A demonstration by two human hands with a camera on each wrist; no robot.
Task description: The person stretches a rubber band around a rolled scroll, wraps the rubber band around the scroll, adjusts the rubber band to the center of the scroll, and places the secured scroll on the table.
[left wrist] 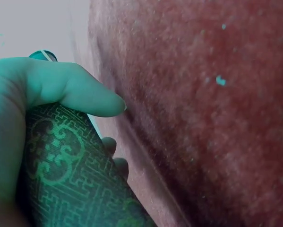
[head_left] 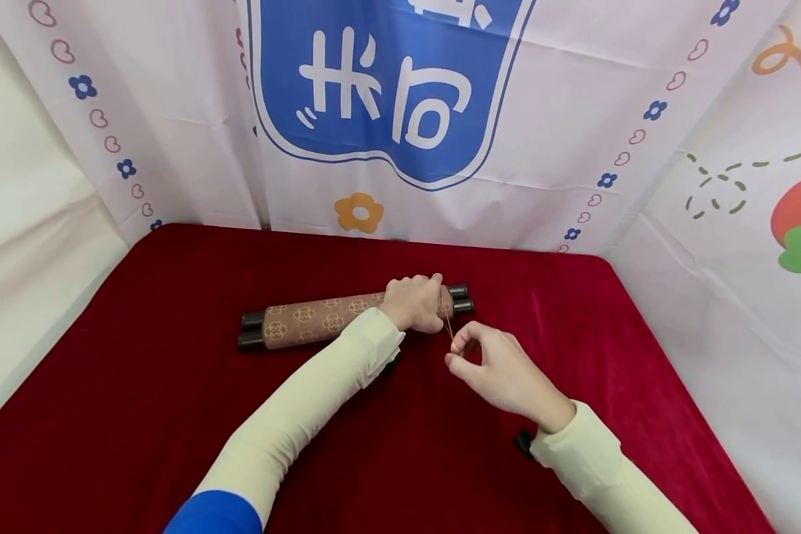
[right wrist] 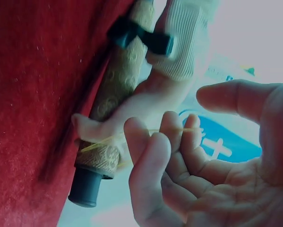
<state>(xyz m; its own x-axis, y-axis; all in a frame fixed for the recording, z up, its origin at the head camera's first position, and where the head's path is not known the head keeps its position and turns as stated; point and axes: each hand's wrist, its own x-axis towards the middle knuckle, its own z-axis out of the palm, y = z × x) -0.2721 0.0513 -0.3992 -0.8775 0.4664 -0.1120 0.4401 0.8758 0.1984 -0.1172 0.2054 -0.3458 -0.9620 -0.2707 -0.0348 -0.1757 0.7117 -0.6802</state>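
A rolled scroll (head_left: 307, 322) with brown patterned cloth and dark knobs at both ends lies slantwise on the red cloth. Near its right end, my left hand (head_left: 414, 300) grips it from above; the left wrist view shows the thumb across the patterned roll (left wrist: 56, 156) and fingertips on its far side. My right hand (head_left: 503, 371) is just off that end, fingers curled, holding a thin yellowish rubber band (head_left: 449, 326). In the right wrist view the band's strands (right wrist: 101, 143) stretch from around the scroll to the right fingers. Part of the band is hidden behind fingers.
Red velvety cloth (head_left: 641, 415) covers the table. Behind it hangs a white printed curtain (head_left: 193, 178) with a blue sign, and pale side walls (head_left: 707, 259) stand left and right. Dark devices (head_left: 523, 443) are strapped at the wrists.
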